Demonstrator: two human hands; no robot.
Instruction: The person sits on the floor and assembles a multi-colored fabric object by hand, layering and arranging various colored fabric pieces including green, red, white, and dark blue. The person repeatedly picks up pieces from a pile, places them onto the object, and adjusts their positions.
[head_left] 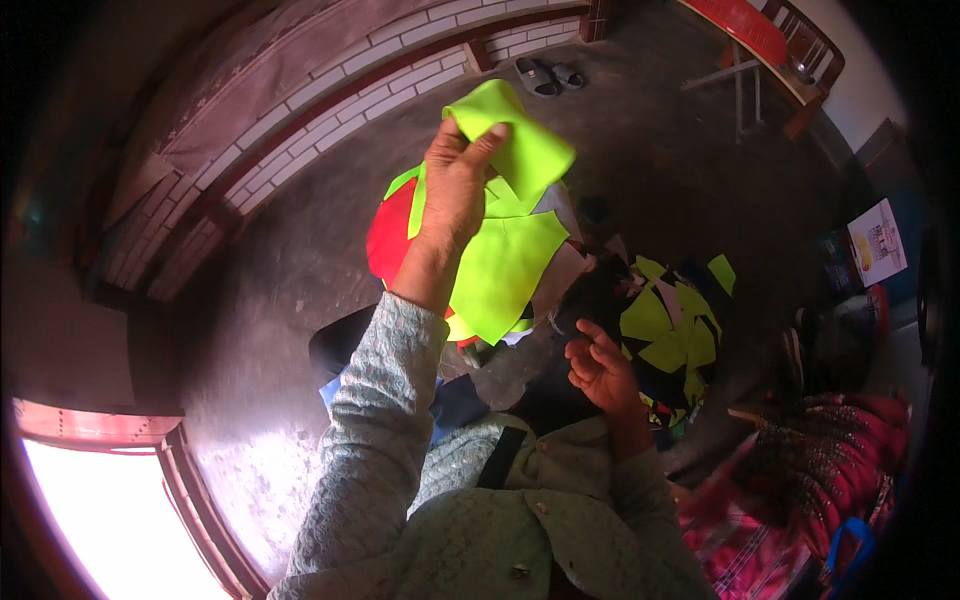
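My left hand (pixel 458 185) is closed on a folded neon yellow-green fabric piece (pixel 535 155), with the thumb on top and the arm stretched forward. Just below it lies a heap of cut pieces. A neon yellow-green panel (pixel 505 265) tops that heap, a red piece (pixel 390 235) shows at its left, and pale grey pieces (pixel 560 275) show at its right. What supports the heap is mostly hidden. My right hand (pixel 603 370) is to the right of the heap, its fingers loosely bent and apart, with nothing visible in them.
Neon and dark scraps (pixel 665 325) are piled on the floor at right. Beyond them stand boxes (pixel 880 245). Pink patterned cloth (pixel 790 500) lies at lower right. A red-topped table (pixel 745 30) and dark slippers (pixel 548 76) are at the back. A low brick-patterned wall (pixel 370 105) runs along the left.
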